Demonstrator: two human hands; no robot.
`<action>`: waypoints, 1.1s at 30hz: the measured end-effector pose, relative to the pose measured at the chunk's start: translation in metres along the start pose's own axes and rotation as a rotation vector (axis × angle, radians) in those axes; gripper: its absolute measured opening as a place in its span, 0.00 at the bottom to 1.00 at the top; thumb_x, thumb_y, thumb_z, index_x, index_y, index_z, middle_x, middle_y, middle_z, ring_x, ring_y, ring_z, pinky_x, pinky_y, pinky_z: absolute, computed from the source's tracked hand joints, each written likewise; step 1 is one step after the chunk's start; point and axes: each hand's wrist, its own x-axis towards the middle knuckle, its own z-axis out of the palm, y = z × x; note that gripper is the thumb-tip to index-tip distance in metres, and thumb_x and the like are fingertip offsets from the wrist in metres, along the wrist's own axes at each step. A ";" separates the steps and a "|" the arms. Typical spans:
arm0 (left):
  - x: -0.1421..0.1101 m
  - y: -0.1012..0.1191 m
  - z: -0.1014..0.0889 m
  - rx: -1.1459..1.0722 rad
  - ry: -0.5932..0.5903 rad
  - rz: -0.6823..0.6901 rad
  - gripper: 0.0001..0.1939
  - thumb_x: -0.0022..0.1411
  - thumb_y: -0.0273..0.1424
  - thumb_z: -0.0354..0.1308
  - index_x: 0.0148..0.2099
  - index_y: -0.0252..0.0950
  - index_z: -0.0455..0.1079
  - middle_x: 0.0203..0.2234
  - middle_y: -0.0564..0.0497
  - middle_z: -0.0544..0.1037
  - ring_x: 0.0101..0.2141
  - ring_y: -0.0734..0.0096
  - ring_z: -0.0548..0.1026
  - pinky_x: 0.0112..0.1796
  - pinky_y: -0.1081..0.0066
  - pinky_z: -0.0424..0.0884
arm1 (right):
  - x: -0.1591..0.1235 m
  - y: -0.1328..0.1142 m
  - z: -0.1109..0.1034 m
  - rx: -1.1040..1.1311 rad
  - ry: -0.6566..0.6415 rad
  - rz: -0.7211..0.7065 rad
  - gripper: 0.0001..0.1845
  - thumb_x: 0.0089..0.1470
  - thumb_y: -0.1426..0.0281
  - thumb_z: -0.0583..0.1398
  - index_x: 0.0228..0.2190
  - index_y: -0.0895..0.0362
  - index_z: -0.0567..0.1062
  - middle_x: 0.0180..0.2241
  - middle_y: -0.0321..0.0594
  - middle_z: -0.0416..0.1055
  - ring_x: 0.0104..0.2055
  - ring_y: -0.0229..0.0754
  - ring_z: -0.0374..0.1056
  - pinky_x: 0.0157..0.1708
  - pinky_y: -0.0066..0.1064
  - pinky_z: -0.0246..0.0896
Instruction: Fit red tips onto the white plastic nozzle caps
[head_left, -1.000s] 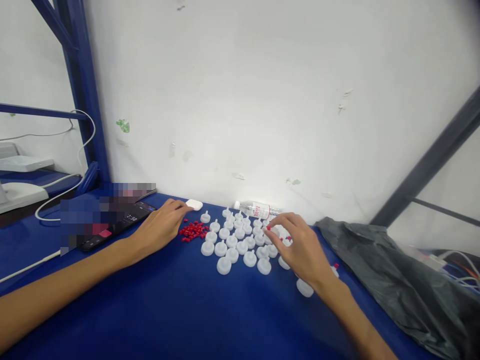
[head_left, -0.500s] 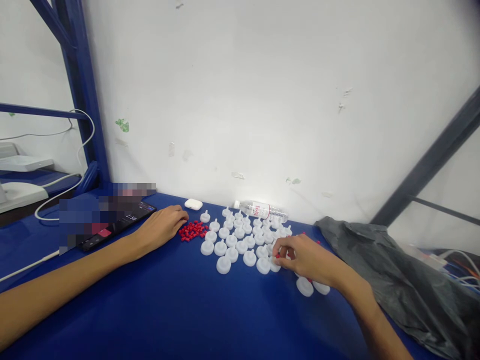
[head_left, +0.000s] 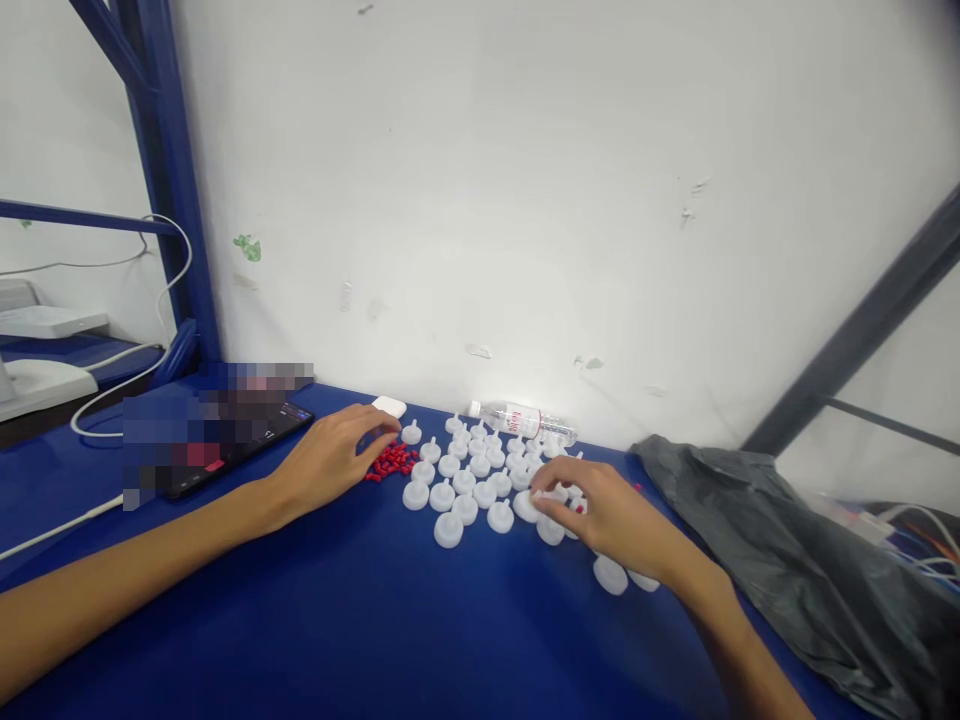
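Many small white round caps with thin spouts stand in a group on the blue tabletop. My right hand is at the group's right side, thumb and forefinger pinched on one white spouted cap, which looks tilted. A small red piece shows beside that hand's fingers. On the left, my left hand reaches over a pile of small red pieces. Its fingertips come together at the pile's far edge; what they hold, if anything, is hidden.
A clear plastic bottle lies against the wall behind the caps. Near it is a white case. A phone lies left of my left hand. Dark grey cloth or plastic covers the right side. A blue post rises at left.
My left hand has moved right, over the red pieces, and its fingers have curled together. My right hand has shifted slightly left and now pinches a white spouted cap, which has tipped.
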 end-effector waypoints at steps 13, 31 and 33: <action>-0.031 0.074 0.013 -0.385 0.051 0.188 0.09 0.84 0.41 0.65 0.50 0.49 0.87 0.40 0.54 0.94 0.39 0.61 0.90 0.48 0.62 0.86 | 0.006 -0.035 0.065 -0.049 0.305 -0.418 0.05 0.79 0.68 0.65 0.52 0.47 0.82 0.49 0.43 0.87 0.49 0.50 0.86 0.53 0.43 0.87; -0.038 0.080 0.018 -0.533 -0.034 0.183 0.05 0.80 0.38 0.70 0.48 0.48 0.88 0.39 0.55 0.94 0.39 0.64 0.89 0.46 0.66 0.83 | 0.005 -0.039 0.085 -0.017 0.224 -0.419 0.15 0.73 0.70 0.75 0.56 0.49 0.81 0.51 0.40 0.88 0.48 0.47 0.87 0.51 0.36 0.85; -0.036 0.078 0.016 -0.529 -0.049 0.128 0.07 0.79 0.39 0.70 0.47 0.47 0.88 0.39 0.54 0.93 0.39 0.63 0.88 0.47 0.64 0.82 | 0.006 -0.039 0.084 -0.017 0.207 -0.425 0.22 0.71 0.73 0.76 0.60 0.49 0.79 0.52 0.40 0.88 0.50 0.48 0.87 0.53 0.37 0.85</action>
